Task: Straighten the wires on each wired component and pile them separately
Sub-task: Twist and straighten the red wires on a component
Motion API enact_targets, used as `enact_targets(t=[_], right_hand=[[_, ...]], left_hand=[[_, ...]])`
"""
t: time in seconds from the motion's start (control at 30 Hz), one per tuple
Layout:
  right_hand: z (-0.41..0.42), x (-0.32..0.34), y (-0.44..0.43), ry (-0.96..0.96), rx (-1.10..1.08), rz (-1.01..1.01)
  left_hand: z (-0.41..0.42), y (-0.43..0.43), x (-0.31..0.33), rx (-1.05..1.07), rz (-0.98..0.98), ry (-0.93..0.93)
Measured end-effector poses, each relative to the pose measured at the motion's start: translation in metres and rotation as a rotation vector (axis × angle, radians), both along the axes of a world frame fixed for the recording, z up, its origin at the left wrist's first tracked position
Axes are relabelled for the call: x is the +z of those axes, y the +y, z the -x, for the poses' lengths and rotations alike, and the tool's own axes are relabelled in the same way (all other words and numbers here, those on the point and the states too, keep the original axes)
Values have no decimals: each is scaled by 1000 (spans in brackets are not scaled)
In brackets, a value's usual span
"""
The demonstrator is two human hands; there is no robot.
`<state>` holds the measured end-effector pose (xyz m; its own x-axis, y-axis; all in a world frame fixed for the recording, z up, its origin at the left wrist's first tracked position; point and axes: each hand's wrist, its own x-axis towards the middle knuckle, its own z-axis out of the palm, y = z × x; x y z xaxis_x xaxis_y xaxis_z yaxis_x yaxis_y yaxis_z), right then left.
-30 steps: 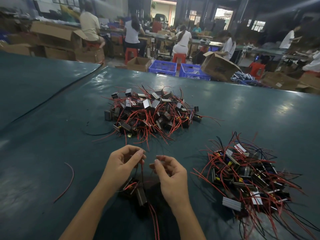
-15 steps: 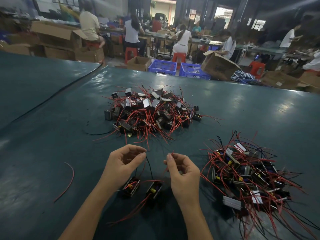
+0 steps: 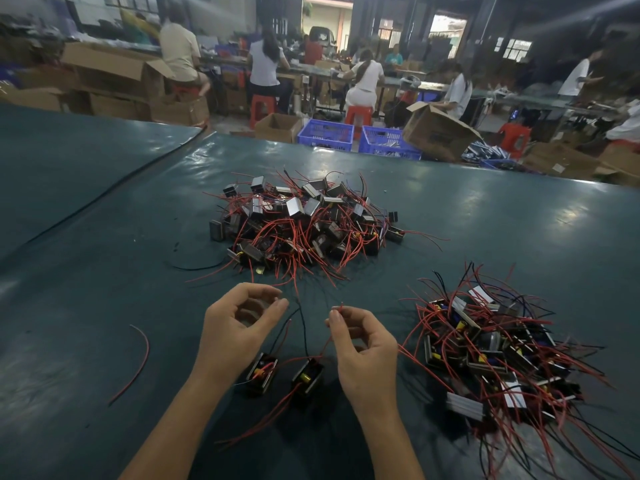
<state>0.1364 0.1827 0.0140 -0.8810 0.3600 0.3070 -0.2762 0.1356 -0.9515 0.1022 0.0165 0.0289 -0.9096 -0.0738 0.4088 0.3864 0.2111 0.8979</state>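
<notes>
Now, a red wire (image 3: pixel 325 347) is pinched near its tip between thumb and forefinger of the right hand (image 3: pixel 363 344), raised above the table (image 3: pixel 86 306), and the lead is seen running down to the right component (image 3: pixel 308 377) resting on the surface. The left hand (image 3: pixel 239 327) is held apart from it, fingers curled, just beside the top of a black wire (image 3: pixel 302 327); whether that wire is actually gripped cannot be told. The left component (image 3: pixel 261 374) lies just beside the other, between the two wrists. For a clean result, the body would best be steadied while the lead is drawn through the fingertips from base to tip, so kinks are stroked out rather than tugged; a sharp pull would likely lift the part. Room is judged generous on the left, where only a loose red strand (image 3: pixel 138 362) lies. The right pile (image 3: pixel 485 355) is crowded close to the right wrist, leads sprawling toward it, and the far pile (image 3: pixel 304 223) sits near ahead, so snagging is the risk there. The table's far edge is well away.
</notes>
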Motion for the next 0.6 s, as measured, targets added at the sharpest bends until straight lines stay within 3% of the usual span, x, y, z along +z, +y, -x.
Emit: enact_targets(t=[0.23,0.4,0.6], right_hand=[[0,0,-1,143,-26,-239],[0,-1,-3,258,-23,-411],[-1,-1,-7,239,26,-575]], left_hand=[[-6,-10,2,-276,266,-13],[-4,-9,0,-320,204,-82],[-3,-7,-1,-355,71,-76]])
